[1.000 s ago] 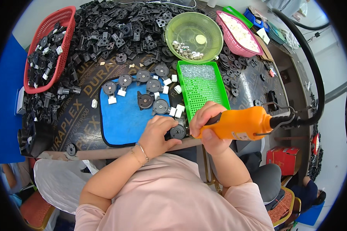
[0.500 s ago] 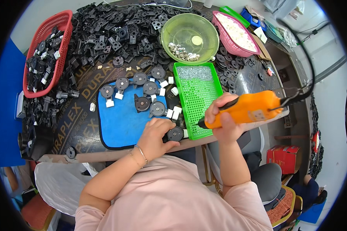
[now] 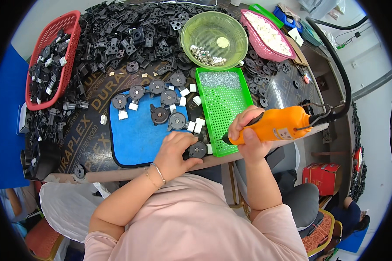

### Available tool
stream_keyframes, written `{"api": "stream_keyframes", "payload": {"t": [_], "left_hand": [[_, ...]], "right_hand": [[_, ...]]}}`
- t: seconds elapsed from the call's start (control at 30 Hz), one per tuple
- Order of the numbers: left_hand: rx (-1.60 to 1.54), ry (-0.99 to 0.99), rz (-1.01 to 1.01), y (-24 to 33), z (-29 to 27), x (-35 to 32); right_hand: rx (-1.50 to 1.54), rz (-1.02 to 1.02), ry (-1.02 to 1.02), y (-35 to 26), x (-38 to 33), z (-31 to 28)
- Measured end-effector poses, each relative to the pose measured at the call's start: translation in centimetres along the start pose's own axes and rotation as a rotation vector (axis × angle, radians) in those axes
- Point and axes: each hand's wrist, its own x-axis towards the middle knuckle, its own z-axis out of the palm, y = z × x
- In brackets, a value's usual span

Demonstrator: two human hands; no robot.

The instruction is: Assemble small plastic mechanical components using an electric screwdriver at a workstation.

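At the table's near edge my left hand (image 3: 175, 151) is closed round a black round plastic part (image 3: 197, 150), thumb and fingers on its left side. A small white block (image 3: 209, 149) sticks out at that part's right. My right hand (image 3: 251, 138) grips an orange electric screwdriver (image 3: 281, 125) lying nearly level, its black nose pointing left over the near end of the green perforated tray (image 3: 228, 150). Small silvery screws (image 3: 220, 80) are heaped at the tray's far end. On the blue mat (image 3: 135, 150) and just beyond its edge lie several similar black assemblies (image 3: 160, 115) with white blocks.
A green colander (image 3: 191, 32) holds small metal pieces. Beside it stands a pink basket (image 3: 244, 24) of white pieces. Black plastic parts (image 3: 130, 39) are piled at the back; a red basket (image 3: 76, 48) stands left. The screwdriver's black cable (image 3: 346, 82) arches at right.
The screwdriver has shifted slightly left and its rear end has dipped a little, with the cable swinging along. My left hand stays on the black part.
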Motion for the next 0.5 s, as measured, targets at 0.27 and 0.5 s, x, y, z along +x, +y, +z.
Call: {"api": "stream_keyframes", "payload": {"t": [0.27,0.5], "left_hand": [[0.016,0.012,0.017,-0.2,0.1,-0.1],[-0.003,0.002,0.019,-0.7,0.2,-0.3]], "right_hand": [[0.154,-0.076,0.003,-2.4,0.4,1.6],[0.036,0.031,-0.139,-1.7,-0.3,4.8]]}}
